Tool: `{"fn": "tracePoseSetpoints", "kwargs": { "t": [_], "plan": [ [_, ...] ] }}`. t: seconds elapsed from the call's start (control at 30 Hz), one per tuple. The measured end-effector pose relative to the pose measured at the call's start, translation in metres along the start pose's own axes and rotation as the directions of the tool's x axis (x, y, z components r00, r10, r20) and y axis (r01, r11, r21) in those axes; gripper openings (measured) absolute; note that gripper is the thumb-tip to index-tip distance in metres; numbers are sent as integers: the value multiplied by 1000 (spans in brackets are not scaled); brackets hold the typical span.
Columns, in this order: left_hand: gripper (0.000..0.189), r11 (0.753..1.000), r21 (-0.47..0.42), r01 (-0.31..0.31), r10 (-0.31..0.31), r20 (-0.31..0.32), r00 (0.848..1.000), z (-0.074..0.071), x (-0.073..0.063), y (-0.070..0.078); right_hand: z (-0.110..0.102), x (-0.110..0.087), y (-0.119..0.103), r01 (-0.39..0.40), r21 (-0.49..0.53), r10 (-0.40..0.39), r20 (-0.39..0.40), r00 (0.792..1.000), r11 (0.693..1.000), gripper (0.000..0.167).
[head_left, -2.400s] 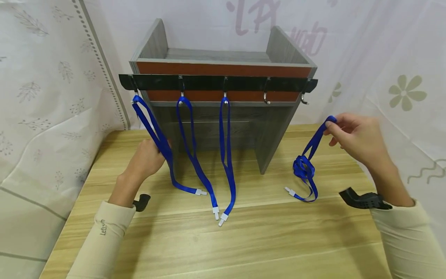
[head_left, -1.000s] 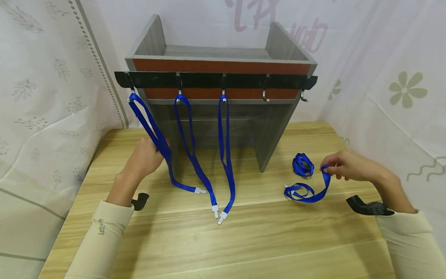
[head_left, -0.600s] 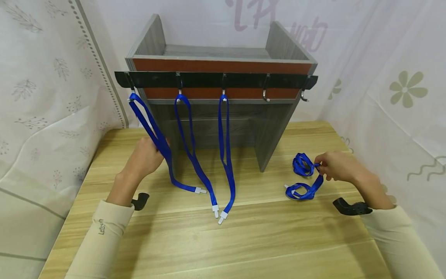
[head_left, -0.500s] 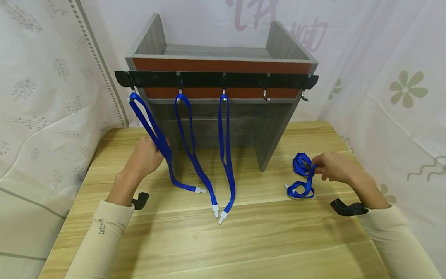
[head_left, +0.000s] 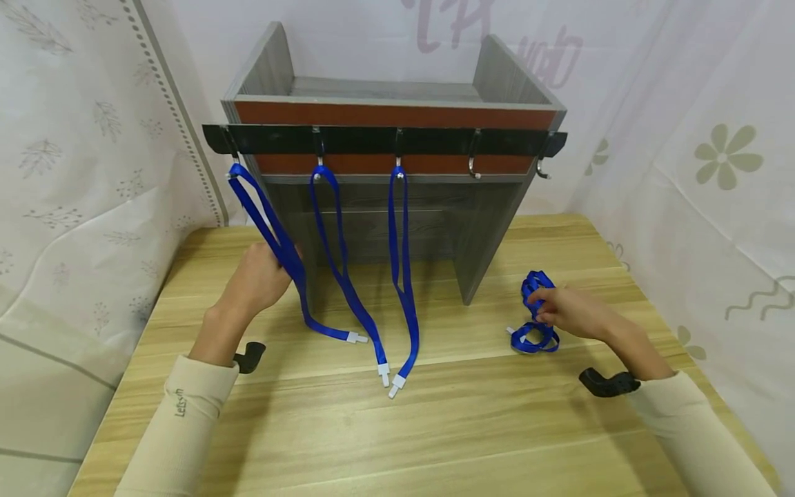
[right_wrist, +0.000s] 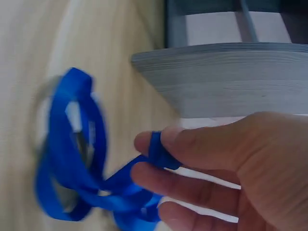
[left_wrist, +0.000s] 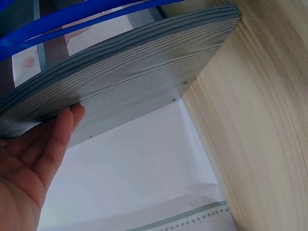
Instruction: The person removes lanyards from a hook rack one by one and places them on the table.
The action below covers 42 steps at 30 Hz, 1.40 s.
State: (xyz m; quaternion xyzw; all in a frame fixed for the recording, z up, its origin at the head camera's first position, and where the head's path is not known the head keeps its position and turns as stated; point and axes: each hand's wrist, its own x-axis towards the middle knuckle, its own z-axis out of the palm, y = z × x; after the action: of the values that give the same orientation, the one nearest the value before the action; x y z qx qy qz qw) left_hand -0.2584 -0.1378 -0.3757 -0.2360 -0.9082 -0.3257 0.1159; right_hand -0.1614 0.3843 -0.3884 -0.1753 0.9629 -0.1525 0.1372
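Note:
In the head view my right hand is low over the table's right side. Its thumb and index finger pinch a blue lanyard, plain in the right wrist view. That lanyard's lower part lies in a loop with a white clip end. Just behind, a coiled blue lanyard is partly covered by my fingers. My left hand holds the left side panel of a grey wooden shelf, fingertips on its outer face; the thumb is hidden. Blue lanyards hang from three left hooks, their white clips near the table.
A dark hook rail runs across the shelf front. Its two right hooks carry nothing. The shelf stands on a wooden table, with patterned white cloth behind and at both sides.
My right hand, holding the lanyard, came down and then moved left to the coil. The strap folded into a loop on the table. My left hand stayed at the side panel.

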Motion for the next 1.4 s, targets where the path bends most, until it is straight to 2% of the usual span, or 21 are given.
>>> {"fn": "tracePoseSetpoints", "kwargs": {
  "t": [0.1,0.17,0.33,0.5,0.6,0.73,0.97,1.17,1.3,1.4],
  "plan": [
    [30,1000,3,-3,3,4,1000,0,0,1,10,0,2,-15,34,15,-5,1000,999,33],
    [30,1000,1,0,0,5,1000,-1,0,1,17,0,4,5,26,-5,-15,1000,1000,29],
    [30,1000,3,-1,1,-1,1000,-1,0,1,30,1,12,93,-79,-99,-67,993,992,10],
    [31,1000,12,-10,10,-2,1000,0,0,0,41,2,16,141,-147,-155,-89,984,979,15],
    [31,1000,12,-11,11,-4,1000,1,1,0,46,2,16,146,-173,-162,-79,984,974,19],
    [30,1000,5,-9,10,-4,1000,0,0,0,48,4,15,123,-159,-132,-52,990,980,18],
    [33,1000,3,-1,1,2,1000,-1,-1,1,36,3,14,73,-70,-74,-16,997,995,7],
    [33,1000,4,5,-5,5,1000,-1,-1,0,18,-3,11,54,3,-54,-34,998,999,6],
    [32,1000,0,9,-9,8,1000,-1,0,0,5,-7,10,33,18,-30,-109,994,999,7],
    [30,1000,-2,14,-14,8,1000,-1,0,0,-5,-9,7,11,-1,-11,-217,976,1000,8]
  ]
}}
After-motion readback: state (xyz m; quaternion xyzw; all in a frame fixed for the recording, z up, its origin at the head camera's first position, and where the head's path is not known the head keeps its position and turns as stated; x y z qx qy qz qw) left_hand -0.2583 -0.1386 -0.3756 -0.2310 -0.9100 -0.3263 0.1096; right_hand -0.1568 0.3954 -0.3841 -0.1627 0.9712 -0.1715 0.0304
